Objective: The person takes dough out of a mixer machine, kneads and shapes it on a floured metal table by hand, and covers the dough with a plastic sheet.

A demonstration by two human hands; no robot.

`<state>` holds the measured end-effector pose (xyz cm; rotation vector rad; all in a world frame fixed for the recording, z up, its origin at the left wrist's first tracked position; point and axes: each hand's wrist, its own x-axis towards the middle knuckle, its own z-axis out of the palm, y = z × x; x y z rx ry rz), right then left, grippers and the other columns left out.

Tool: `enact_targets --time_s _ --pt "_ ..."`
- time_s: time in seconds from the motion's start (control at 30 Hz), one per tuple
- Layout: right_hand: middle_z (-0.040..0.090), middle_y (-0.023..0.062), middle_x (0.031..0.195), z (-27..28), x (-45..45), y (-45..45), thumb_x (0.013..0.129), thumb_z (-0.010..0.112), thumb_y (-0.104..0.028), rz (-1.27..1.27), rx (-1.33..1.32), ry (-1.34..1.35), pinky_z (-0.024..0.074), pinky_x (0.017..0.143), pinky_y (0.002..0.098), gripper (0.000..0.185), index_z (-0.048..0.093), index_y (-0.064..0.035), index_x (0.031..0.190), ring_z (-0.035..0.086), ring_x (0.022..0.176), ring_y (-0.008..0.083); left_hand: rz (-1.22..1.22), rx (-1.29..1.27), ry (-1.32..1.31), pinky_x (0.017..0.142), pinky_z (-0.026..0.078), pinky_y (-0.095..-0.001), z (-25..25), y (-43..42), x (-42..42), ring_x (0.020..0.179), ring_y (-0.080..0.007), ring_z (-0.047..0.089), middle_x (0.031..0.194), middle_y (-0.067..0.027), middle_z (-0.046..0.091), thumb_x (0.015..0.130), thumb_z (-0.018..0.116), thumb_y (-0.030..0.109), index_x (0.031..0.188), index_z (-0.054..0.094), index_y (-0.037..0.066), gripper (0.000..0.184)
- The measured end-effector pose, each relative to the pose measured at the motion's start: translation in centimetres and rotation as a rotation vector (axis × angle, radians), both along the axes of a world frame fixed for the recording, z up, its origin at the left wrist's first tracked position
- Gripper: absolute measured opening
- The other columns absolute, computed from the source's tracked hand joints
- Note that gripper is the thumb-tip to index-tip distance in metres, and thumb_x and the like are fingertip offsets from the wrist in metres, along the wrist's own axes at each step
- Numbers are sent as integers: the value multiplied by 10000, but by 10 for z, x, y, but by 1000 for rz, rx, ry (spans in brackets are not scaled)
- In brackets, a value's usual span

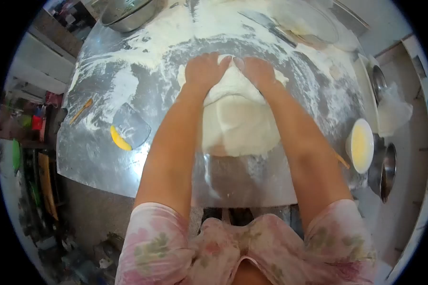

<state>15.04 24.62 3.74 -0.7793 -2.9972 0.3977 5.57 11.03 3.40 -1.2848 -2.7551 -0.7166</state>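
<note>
A large slab of pale dough (240,126) lies on the floured metal table in front of me, its far part folded over toward me in a thick lip. My left hand (204,71) grips the far left of this fold, fingers curled over it and thumb pointing inward. On the far right of the same fold, my right hand (257,72) presses down in a mirrored grip. Both thumbs nearly meet at the middle. Most fingertips are hidden behind the knuckles. Flattened dough edges stick out beyond each hand.
A scraper with a yellow handle (120,138) and a thin wooden stick (81,111) lie at left. At right stands a white bowl (361,146) with yellow contents. A metal bowl (128,14) sits far left. Loose flour covers the back of the metal table (242,180).
</note>
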Motion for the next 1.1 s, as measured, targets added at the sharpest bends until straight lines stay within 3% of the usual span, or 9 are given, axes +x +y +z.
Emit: enact_targets --time_s 0.1,0.17,0.2,0.37,0.47,0.67,0.97,1.07,1.1 --pt "637 202 894 44 65 -29 934 311 -437 79 -229 100 445 815 447 526 640 -30 875 594 862 368 -183 25 -230 824 443 -437 29 -48 31 964 -352 568 1042 -196 611 861 481 420 1066 605 49 442" --pt "627 193 869 41 138 -53 940 295 -430 276 -24 -3 430 801 465 522 613 -26 853 577 835 375 -328 113 -104 823 440 -425 52 -110 89 940 -338 575 997 -180 619 823 566 341 1037 613 55 361" --pt "617 194 935 77 169 -91 925 369 -373 163 -143 -192 419 814 466 422 605 -30 860 568 887 363 -287 -113 -287 846 429 -423 89 -134 125 956 -316 569 1004 -162 615 776 619 241 1027 611 48 317" --pt "547 169 1170 81 258 -154 824 540 -310 148 -15 292 356 958 462 424 571 -49 1156 492 1104 344 -366 330 30 846 372 -432 59 -198 218 1108 -330 472 1213 -151 514 776 605 217 1121 574 102 365" --pt "428 175 1324 41 237 -168 792 557 -299 240 145 123 264 1030 499 568 454 -43 1289 385 1236 356 -297 214 171 886 324 -488 -10 -201 246 1226 -371 353 1348 -157 395 793 582 307 1208 533 125 456" --pt "362 204 1371 10 175 -126 739 569 -328 214 85 280 162 1041 579 665 404 -21 1306 323 1293 340 -282 119 91 937 242 -570 -19 -157 176 1300 -386 237 1444 -157 245 772 573 418 1292 467 127 605" --pt "628 128 1041 -17 9 -18 900 391 -406 -22 -39 215 299 997 500 469 562 -58 1165 543 1067 265 -69 208 135 976 325 -438 -1 -36 16 1139 -311 497 1205 -170 552 827 523 381 1173 573 91 455" --pt "660 116 897 47 35 -11 907 408 -382 346 -420 -94 420 898 420 414 611 -56 1063 610 916 287 -47 -232 -559 911 393 -400 57 -21 -33 1020 -307 575 1039 -168 633 833 536 344 1072 639 69 379" --pt "658 122 908 61 58 -16 914 413 -357 563 -302 -108 447 847 397 387 606 -53 1057 614 887 305 -105 -201 -457 875 412 -407 69 -16 -28 979 -321 588 971 -182 640 818 554 353 1041 647 54 385"
